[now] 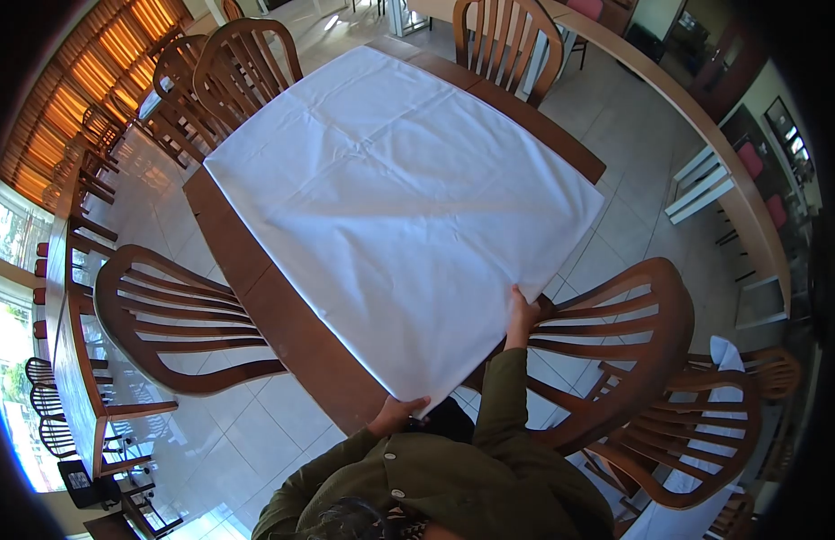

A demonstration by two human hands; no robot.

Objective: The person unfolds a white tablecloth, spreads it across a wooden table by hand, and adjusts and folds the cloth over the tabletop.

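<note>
Over the table (323, 364), left hand (397, 417) and right hand (523, 317) hold white cloth (390, 198).

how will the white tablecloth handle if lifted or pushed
The tablecloth will probably flop, as creases run across it. Its thin-looking edge suggests it's light for its size. Lying loose over the table, it may bunch if pushed.

1. Over the table (318, 369), a cloth (390, 207)
2. At the cloth's near corner, left hand (399, 415); farther right along its edge, right hand (523, 315)
3. Left of the table, near-left chair (206, 344); right of it, near-right chair (597, 328)
4. Along the far side, far-left chair (246, 27) and far-right chair (501, 40)
</note>
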